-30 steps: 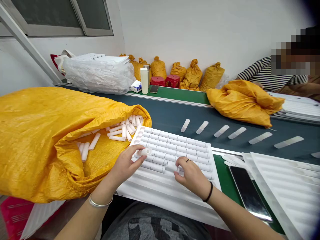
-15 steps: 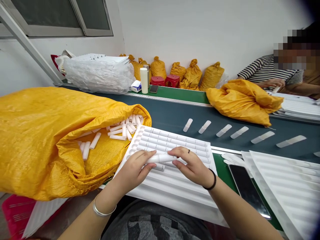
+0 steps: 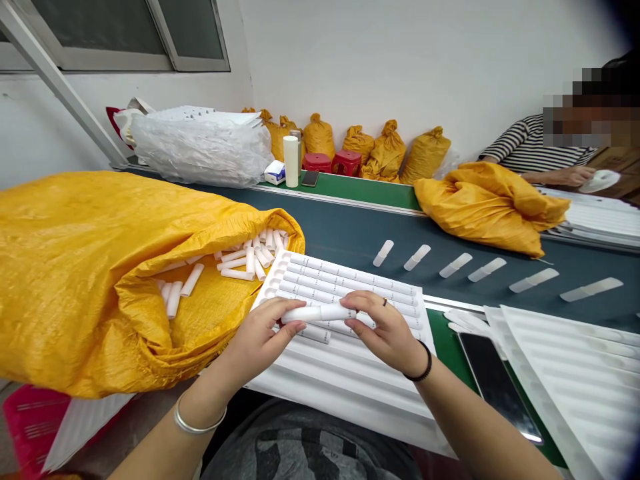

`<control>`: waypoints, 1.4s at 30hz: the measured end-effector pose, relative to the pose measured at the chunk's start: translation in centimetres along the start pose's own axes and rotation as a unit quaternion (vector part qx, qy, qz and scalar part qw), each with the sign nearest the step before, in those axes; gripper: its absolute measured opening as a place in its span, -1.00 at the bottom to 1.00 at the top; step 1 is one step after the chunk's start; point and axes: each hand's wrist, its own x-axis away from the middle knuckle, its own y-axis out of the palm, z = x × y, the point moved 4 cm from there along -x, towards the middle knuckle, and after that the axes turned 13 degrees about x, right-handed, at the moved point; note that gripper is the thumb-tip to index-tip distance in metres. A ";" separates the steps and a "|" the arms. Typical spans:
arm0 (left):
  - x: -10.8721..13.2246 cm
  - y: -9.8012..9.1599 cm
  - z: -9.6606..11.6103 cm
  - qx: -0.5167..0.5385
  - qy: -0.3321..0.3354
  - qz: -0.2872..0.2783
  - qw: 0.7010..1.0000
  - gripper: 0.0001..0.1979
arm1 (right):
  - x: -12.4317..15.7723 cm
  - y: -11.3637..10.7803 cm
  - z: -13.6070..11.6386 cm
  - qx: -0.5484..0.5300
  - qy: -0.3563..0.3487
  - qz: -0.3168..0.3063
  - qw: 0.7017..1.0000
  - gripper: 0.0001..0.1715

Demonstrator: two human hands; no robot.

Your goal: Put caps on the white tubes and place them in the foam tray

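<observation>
My left hand [image 3: 267, 330] and my right hand [image 3: 387, 333] grip a white plastic tube [image 3: 317, 313] from opposite ends, thumbs below and fingers on top. A seam crosses it near the middle, and small printed marks show by my right fingertips. Just below it lies a white tray [image 3: 350, 393] with long grooves. Rows of printed white tubes [image 3: 345, 283] fill the tray's far grooves. One more tube [image 3: 315, 333] rests in a groove under my hands. To the left, an orange woven sack [image 3: 100, 267] lies with its mouth spread, loose white tubes [image 3: 250, 257] spilling out.
Several translucent tubes [image 3: 455, 265] stand spaced along the dark conveyor belt [image 3: 345, 233]. A phone [image 3: 495, 380] and stacked trays [image 3: 565, 387] lie at right. Across the belt are another orange sack [image 3: 490, 203] and a person in a striped top [image 3: 520, 143].
My left fingers have slid left along the tube, baring more of it. The tubes on the belt have shifted slightly right. The person opposite now holds a white, rounded thing.
</observation>
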 end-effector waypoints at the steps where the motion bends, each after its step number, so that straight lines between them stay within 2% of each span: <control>1: 0.0 0.0 0.1 0.004 0.003 0.005 1.000 -0.70 | 0.0 0.0 0.0 0.000 0.001 0.001 1.000 -0.64; 3: 0.0 0.2 0.3 0.018 -0.006 0.005 1.000 -0.70 | -0.1 0.0 0.0 -0.002 0.004 0.004 1.000 -0.64; 8: 0.3 0.9 0.0 0.095 -0.079 -0.030 0.992 -0.73 | -0.1 0.2 0.4 -0.016 0.026 -0.006 1.000 -0.63; 18: 0.3 1.2 -0.2 0.171 -0.087 -0.002 0.981 -0.69 | 0.0 0.3 0.9 -0.009 0.085 -0.022 0.996 -0.70; 23: 0.1 1.5 0.3 0.223 -0.120 0.009 0.967 -0.67 | -0.1 0.3 0.3 -0.011 0.067 -0.030 0.997 -0.72; 27: 0.7 1.7 0.5 0.217 -0.129 0.026 0.967 -0.66 | 0.0 0.7 -0.7 -0.003 0.045 -0.029 0.999 -0.70; 29: 0.9 1.9 0.3 0.187 -0.115 0.008 0.976 -0.66 | -0.3 1.4 -0.9 0.023 0.014 -0.064 0.998 -0.67; 31: 0.6 1.7 -0.3 0.113 -0.092 -0.028 0.989 -0.63 | -1.1 2.5 -0.2 0.083 -0.020 -0.121 0.989 -0.68; 33: -0.3 0.4 -1.7 -0.004 -0.085 -0.036 0.996 -0.53 | -2.6 3.3 2.3 0.172 0.019 -0.159 0.972 -0.72; 35: -1.8 -2.4 -4.1 -0.132 -0.104 0.016 0.986 -0.49 | -4.3 3.2 6.2 0.253 0.133 -0.154 0.946 -0.72; 36: -2.6 -4.2 -5.4 -0.202 -0.117 0.062 0.970 -0.56 | -5.1 3.0 8.4 0.277 0.192 -0.142 0.931 -0.69; 39: -4.5 -8.7 -9.2 -0.256 -0.144 0.105 0.950 -0.69 | -6.5 2.1 14.1 0.307 0.315 -0.135 0.888 -0.66; 42: -5.1 -11.1 -11.8 -0.260 -0.159 0.092 0.948 -0.80 | -6.9 1.5 17.6 0.305 0.383 -0.170 0.855 -0.73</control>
